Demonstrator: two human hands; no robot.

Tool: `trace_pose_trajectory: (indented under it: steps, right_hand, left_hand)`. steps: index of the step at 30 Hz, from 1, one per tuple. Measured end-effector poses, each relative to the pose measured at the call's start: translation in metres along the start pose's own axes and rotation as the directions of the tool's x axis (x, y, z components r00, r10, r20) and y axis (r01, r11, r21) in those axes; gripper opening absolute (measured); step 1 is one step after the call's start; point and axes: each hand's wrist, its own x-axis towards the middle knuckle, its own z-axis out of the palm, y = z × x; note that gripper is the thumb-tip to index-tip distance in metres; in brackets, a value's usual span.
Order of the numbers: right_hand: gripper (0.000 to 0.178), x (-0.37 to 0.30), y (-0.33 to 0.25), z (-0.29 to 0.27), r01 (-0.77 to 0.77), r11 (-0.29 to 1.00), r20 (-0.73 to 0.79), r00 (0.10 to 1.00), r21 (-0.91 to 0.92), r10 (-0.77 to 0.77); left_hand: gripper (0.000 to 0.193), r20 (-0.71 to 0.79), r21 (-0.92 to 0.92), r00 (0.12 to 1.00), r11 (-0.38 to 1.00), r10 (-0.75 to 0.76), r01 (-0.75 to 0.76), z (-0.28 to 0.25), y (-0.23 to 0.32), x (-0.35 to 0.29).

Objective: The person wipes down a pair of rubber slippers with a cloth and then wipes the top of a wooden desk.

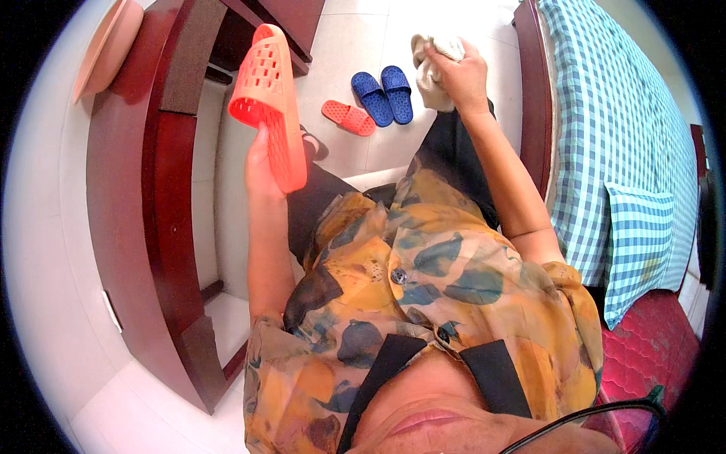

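Far left, a pink basin (113, 47) sits by the dark red wooden furniture (125, 197). Next, upper left of centre, here's the left hand (262, 165), closed around the heel end of an orange slipper (275, 107), toe pointing up the frame, tilted off the floor. Moving across, its apparent mate, another orange slipper (349, 118), lies on the floor (348, 38), beside a blue pair (383, 96). Upper right of centre, the right hand (463, 79) grips a bunched pale cloth (435, 82), well apart from the raised slipper. Looks like a wiping step, I'd judge; the next move calls for cloth against slipper, left grip steady. Far right, a checked bed (605, 113).
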Motion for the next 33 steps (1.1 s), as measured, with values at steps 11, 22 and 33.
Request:
trace_pose_trajectory:
  steps: [11, 22, 33]
  right_hand:
    - [0.035, 0.009, -0.149, 0.011, 0.154, 0.857, 0.096, 0.968, 0.492, -0.230]
    - [0.036, -0.018, -0.114, -0.038, -0.395, 0.703, 0.527, 0.849, 0.592, 0.033]
    - [0.036, -0.020, -0.160, 0.012, 0.037, 0.805, 0.337, 0.896, 0.592, -0.288]
  left_hand:
    - [0.033, -0.016, -0.228, 0.995, 0.969, -0.100, 0.094, -0.011, -0.024, 0.038]
    - [0.027, -0.151, -0.191, 0.988, 0.981, 0.017, -0.046, -0.022, -0.004, 0.030]
    - [0.036, -0.154, -0.226, 0.980, 0.961, 0.126, -0.159, -0.009, -0.021, 0.042]
